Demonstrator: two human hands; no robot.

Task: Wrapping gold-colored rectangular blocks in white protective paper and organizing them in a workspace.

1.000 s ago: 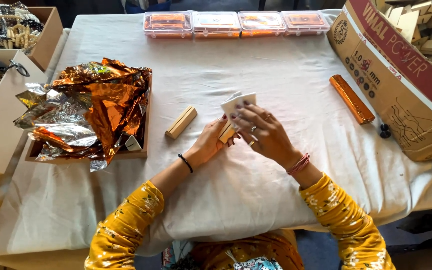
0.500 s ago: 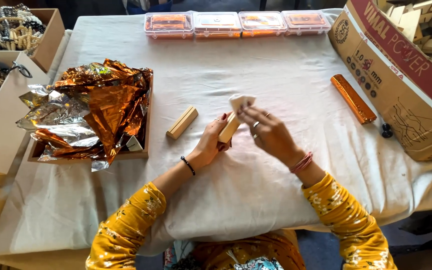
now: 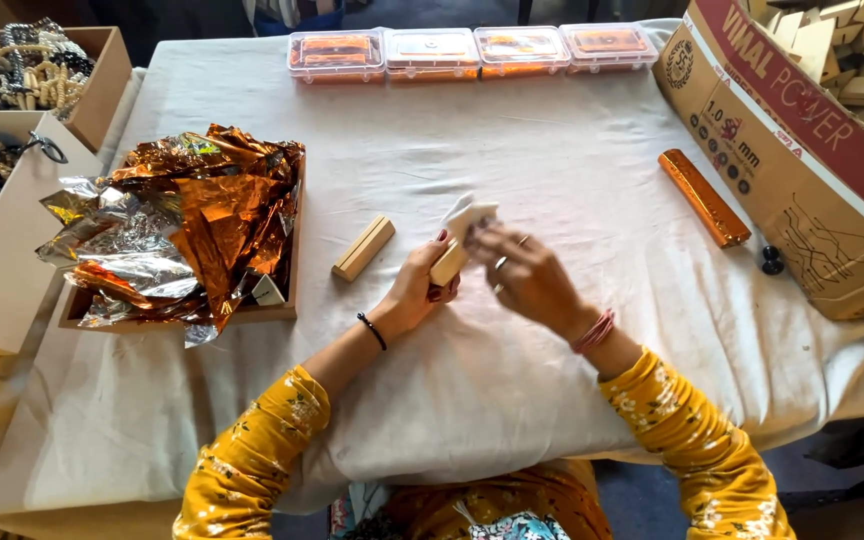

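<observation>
My left hand point(image 3: 420, 288) grips a small wooden block point(image 3: 449, 262) held above the middle of the table. My right hand point(image 3: 530, 278) pinches a white piece of paper or cloth point(image 3: 465, 213) against the top end of that block; the motion blurs it. A second plain wooden block point(image 3: 363, 248) lies on the white tablecloth point(image 3: 512, 390) just left of my hands. A long block wrapped in orange foil point(image 3: 704, 196) lies to the right.
A wooden tray point(image 3: 277, 310) heaped with crumpled orange and silver foil point(image 3: 187, 225) stands at the left. Several clear lidded boxes point(image 3: 472, 50) line the far edge. A large cardboard box point(image 3: 802, 150) of wooden blocks is at the right, with a small black knob point(image 3: 772, 262) beside it. Boxes of bead jewellery point(image 3: 12, 75) sit far left.
My hands have shifted slightly while working the white piece over the block's top end; the block has tilted more upright. Nothing else on the table moved.
</observation>
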